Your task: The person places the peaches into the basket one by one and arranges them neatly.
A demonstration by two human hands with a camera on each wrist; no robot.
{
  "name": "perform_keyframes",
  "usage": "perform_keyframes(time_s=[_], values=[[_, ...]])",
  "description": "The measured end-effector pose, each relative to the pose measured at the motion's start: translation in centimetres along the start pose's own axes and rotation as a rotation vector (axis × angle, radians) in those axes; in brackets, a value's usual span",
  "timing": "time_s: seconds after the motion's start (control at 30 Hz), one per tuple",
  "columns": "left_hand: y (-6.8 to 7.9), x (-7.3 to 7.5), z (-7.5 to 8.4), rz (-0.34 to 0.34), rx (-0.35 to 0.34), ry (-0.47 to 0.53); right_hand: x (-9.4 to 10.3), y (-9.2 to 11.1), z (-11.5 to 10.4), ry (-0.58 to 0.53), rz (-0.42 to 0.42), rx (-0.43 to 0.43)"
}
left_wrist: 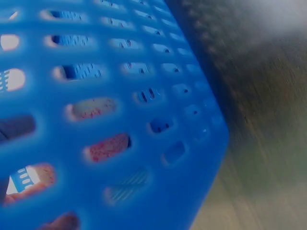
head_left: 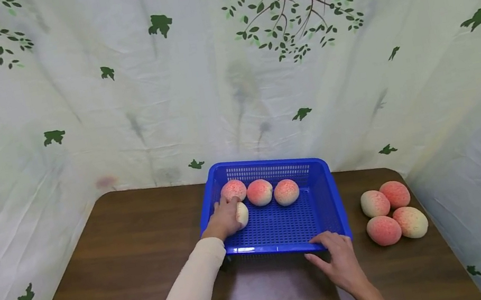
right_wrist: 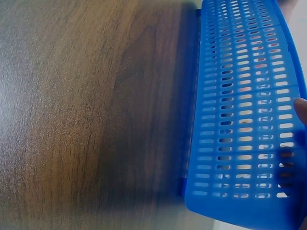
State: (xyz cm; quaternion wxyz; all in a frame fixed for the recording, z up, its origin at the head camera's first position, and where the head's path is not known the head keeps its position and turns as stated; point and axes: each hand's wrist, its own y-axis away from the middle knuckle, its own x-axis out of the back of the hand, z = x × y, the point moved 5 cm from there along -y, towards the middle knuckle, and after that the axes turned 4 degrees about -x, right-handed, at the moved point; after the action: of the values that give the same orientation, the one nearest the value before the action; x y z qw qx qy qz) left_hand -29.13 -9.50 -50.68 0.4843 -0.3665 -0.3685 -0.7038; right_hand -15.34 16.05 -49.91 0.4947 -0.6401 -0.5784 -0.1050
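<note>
A blue plastic basket with slotted walls sits on the brown table. My left hand reaches over its left side and holds a pale peach, partly covered by the fingers. Just behind are three pink peaches in a row: one peach by my fingertips, another peach in the middle, a third peach to the right. At the near right rim, my right hand grips the basket, its thumb against the outer wall. The left wrist view shows mostly the basket wall.
Several more peaches stand grouped on the wooden table, right of the basket. A white cloth with printed leaves hangs behind and along both sides of the table.
</note>
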Motion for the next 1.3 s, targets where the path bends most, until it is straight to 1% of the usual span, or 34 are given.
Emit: perform_keyframes(time_s=[0.17, 0.27, 0.57, 0.67, 0.87, 1.0, 1.1, 1.17, 1.3], values=[[0.0, 0.4, 0.1, 0.04, -0.067, -0.069, -0.1, 0.0, 0.0, 0.011, 0.004, 0.005], [0.1, 0.5, 0.2, 0.044, -0.093, -0.083, -0.1, 0.0, 0.1, 0.01, 0.007, 0.01], [0.2, 0.7, 0.2, 0.027, -0.094, -0.06, 0.0, 0.0, 0.0, 0.011, 0.006, 0.012], [0.1, 0.7, 0.1, 0.038, -0.1, -0.032, 0.0, 0.1, 0.0, 0.013, 0.001, 0.005], [0.3, 1.3, 0.0, 0.113, -0.157, 0.056, 0.0, 0.2, 0.0, 0.016, -0.009, -0.008], [1.0, 2.2, 0.2, 0.132, -0.205, 0.092, 0.0, 0.1, 0.0, 0.017, -0.015, -0.015], [1.6, 3.1, 0.2, 0.124, -0.23, 0.125, 0.0, 0.1, -0.1, 0.017, -0.016, -0.014], [2.1, 3.7, 0.2, 0.128, -0.259, 0.147, 0.1, 0.1, -0.1, 0.016, -0.015, -0.012], [3.1, 4.4, 0.0, 0.133, -0.308, 0.188, 0.0, 0.1, -0.1, 0.012, -0.013, -0.013]])
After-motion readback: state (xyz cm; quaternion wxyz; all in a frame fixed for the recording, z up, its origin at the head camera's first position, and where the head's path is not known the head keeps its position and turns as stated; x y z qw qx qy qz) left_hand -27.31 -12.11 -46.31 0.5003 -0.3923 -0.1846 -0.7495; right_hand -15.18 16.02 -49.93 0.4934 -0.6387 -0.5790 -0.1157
